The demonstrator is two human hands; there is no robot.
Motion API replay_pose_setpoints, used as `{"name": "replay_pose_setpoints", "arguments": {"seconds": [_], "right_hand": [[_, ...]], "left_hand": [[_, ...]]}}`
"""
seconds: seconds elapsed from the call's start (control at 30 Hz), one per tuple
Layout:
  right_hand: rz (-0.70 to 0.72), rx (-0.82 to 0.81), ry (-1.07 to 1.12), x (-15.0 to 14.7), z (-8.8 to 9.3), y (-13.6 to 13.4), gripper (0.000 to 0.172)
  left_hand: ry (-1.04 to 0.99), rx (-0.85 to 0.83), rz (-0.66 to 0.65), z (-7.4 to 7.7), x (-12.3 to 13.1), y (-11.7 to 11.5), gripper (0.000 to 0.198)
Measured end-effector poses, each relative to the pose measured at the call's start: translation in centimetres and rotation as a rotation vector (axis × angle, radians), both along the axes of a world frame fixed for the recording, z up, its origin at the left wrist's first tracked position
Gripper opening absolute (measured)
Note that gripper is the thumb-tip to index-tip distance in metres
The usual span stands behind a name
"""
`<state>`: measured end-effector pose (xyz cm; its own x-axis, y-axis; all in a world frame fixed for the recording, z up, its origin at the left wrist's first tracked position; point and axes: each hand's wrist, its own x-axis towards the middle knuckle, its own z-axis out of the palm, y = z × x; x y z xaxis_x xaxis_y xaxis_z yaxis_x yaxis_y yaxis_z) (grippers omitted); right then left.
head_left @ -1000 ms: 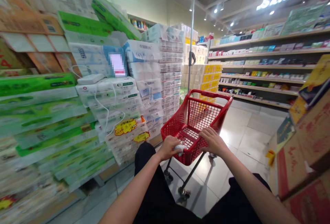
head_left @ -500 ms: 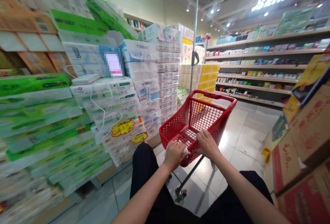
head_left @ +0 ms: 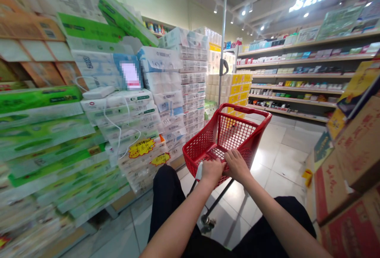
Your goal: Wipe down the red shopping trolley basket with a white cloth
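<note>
A red shopping cart (head_left: 237,135) with a mesh basket stands in front of my legs, its inside showing no goods. My left hand (head_left: 212,171) is closed over the basket's near rim, with a thin white cloth (head_left: 200,171), perhaps a wipe, sticking out on its left side. Most of that cloth is hidden under the hand. Close beside it, my right hand (head_left: 236,165) grips the same rim, fingers curled over the top. Both hands nearly touch. Below the basket, a metal leg with a caster wheel (head_left: 208,223) rests on the tiled floor.
Stacked tissue packs (head_left: 53,127) rise on the left, with a phone (head_left: 130,75), a white cable and yellow price tags (head_left: 141,148). Cardboard boxes (head_left: 353,163) crowd the right. Shelves of small goods (head_left: 297,71) and a metal pole (head_left: 222,52) are farther ahead.
My left hand has slid right along the rim toward my right hand, the white cloth shifting with it. My right hand and the cart are almost unmoved.
</note>
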<state>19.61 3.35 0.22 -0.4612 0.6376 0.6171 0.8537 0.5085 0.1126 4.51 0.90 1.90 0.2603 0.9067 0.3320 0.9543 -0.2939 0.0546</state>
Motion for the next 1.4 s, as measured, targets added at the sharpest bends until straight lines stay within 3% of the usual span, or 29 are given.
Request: {"name": "replay_pose_setpoints", "arguments": {"seconds": [0.27, 0.4, 0.5, 0.6, 0.77, 1.0, 1.13, 1.27, 1.4], "right_hand": [[0.025, -0.005, 0.063, -0.6, 0.0, 0.1, 0.052], [0.033, -0.009, 0.059, -0.5, 0.0, 0.2, 0.061], [0.03, -0.014, 0.05, -0.2, 0.2, 0.2, 0.064], [0.022, -0.019, 0.037, -0.2, 0.3, 0.0, 0.063], [0.007, -0.007, 0.041, -0.7, 0.3, -0.2, 0.062], [-0.022, -0.003, 0.03, -1.1, 0.5, -0.6, 0.059], [-0.048, -0.01, 0.028, -1.6, 0.7, -0.9, 0.054], [-0.062, 0.012, 0.042, -2.4, 0.5, -0.9, 0.039], [-0.085, 0.045, 0.063, -3.0, 0.3, -1.0, 0.02]], "left_hand": [[-0.119, 0.167, -0.333, -2.0, -6.5, -1.4, 0.033], [-0.151, 0.194, -0.505, -2.9, -10.7, -2.0, 0.042], [-0.123, 0.169, -0.57, -2.7, -13.1, -2.4, 0.048], [-0.133, 0.131, -0.552, -2.0, -14.3, -2.7, 0.045], [-0.111, 0.098, -0.434, -1.4, -13.3, -1.8, 0.042], [0.028, 0.189, -0.391, -2.3, -10.2, -1.4, 0.021], [-0.001, 0.224, -0.226, -2.6, -7.5, -2.1, 0.023], [-0.014, 0.211, -0.073, -2.2, -4.5, -1.3, 0.022], [0.012, 0.158, -0.059, -1.6, -2.3, 0.4, 0.022]]}}
